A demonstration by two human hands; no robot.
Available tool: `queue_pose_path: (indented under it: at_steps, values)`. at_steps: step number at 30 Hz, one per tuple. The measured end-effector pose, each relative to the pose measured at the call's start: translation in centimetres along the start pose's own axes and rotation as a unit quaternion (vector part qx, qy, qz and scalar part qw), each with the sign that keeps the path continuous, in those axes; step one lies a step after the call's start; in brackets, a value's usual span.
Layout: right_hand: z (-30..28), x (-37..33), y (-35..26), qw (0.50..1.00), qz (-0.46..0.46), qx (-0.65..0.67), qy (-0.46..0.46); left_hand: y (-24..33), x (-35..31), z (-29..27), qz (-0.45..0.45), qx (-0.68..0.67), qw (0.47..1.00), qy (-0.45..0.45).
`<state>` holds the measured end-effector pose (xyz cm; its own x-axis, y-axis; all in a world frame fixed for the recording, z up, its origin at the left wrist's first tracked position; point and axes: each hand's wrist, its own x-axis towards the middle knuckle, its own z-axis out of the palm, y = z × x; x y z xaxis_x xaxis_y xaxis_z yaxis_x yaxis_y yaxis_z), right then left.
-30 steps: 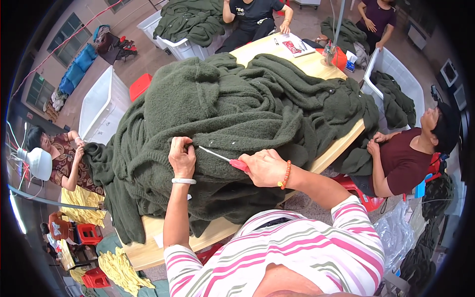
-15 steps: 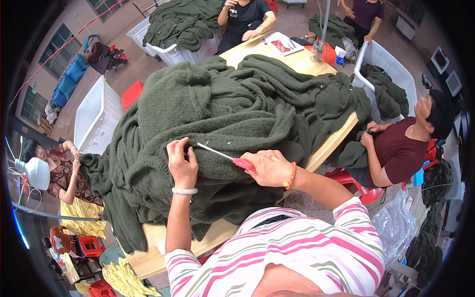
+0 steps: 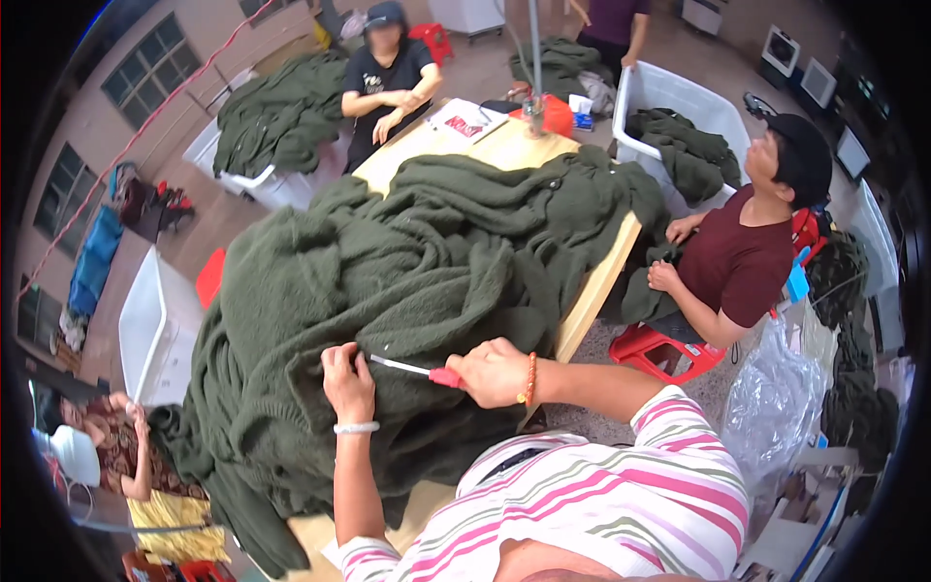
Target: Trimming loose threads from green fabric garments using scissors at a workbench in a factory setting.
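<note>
A big heap of dark green knit garments [image 3: 407,252] covers most of the wooden table in front of me. My left hand [image 3: 347,383], a white bangle at its wrist, has its fingers bent and pressed together on the knit fabric, pinching a fold of it. In my right hand [image 3: 495,372], with an orange bead bracelet, is a slim tool with a red handle and a long thin metal shaft [image 3: 402,366]; its exact kind is unclear. The shaft points left, its tip beside my left fingertips and close to the cloth. Small pale specks show on the fabric.
A person in a maroon shirt [image 3: 742,252] handles green cloth at the right; another sits beyond the table, one at far left. White bins [image 3: 659,82] hold more garments. The table [image 3: 606,267] has a bare right edge. A red stool [image 3: 669,359] and clear plastic [image 3: 771,388] lie right.
The view has swung, shifting the scene. My right hand and the tool have come nearer my left hand, and the tip now meets its fingertips. The person beyond the table has crossed their arms.
</note>
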<state>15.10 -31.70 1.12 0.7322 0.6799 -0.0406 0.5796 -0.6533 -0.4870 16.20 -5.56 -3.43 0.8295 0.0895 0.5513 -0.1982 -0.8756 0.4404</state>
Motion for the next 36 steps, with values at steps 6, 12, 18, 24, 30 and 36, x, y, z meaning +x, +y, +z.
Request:
queue_pose_path:
  at_steps: [6, 12, 18, 24, 30, 36]
  values:
    - [-0.4, -0.3, -0.3, 0.999, 0.016, -0.007, -0.037, -1.1, 0.3, 0.2, 0.010, 0.000, 0.997, -0.077]
    - [0.3, 0.2, -1.0, 0.999, 0.008, 0.014, -0.039, -3.1, -0.8, 0.5, 0.004, -0.035, 0.999, -0.008]
    - [1.4, -0.2, 0.2, 0.999, 0.005, 0.032, 0.005, -2.2, -1.4, 0.3, -0.004, -0.065, 0.998, 0.025]
    - [1.9, -1.0, 1.7, 0.996, 0.025, 0.051, 0.065, -1.2, -0.5, 0.6, -0.017, -0.123, 0.990, 0.063]
    - [1.9, -1.5, 1.2, 0.998, 0.027, 0.043, 0.046, -1.6, -1.2, 0.4, -0.021, -0.131, 0.989, 0.059]
    - [2.6, -2.1, 1.5, 0.999, 0.038, 0.018, 0.019, -1.2, -1.2, 0.2, -0.006, -0.142, 0.988, 0.059]
